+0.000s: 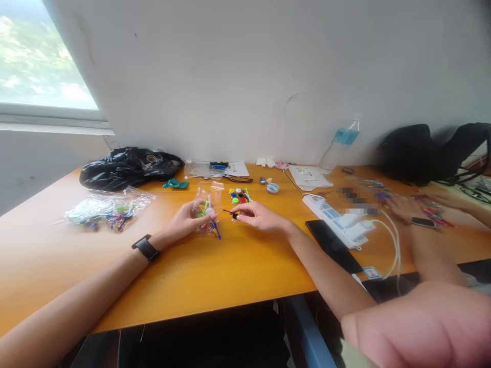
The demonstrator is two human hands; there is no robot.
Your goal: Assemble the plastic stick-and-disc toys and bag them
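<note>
My right arm lies nearest, my right hand pinching a black piece beside the clear bag my left hand pinches, coloured pieces inside, loose pieces left beyond.

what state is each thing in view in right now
Left hand, gripping the small clear bag
Small clear bag, colourful pieces inside
Right hand, pinching the black piece
Black piece, held
Loose pieces, lying together just beyond the right hand
Large clear bag, lying, contents inside
Black plastic bag, crumpled
Power strip, plugs inserted
Phone, lying flat, dark
Bottle, standing, fill level unclear
Left-wrist watch, strapped on
</note>
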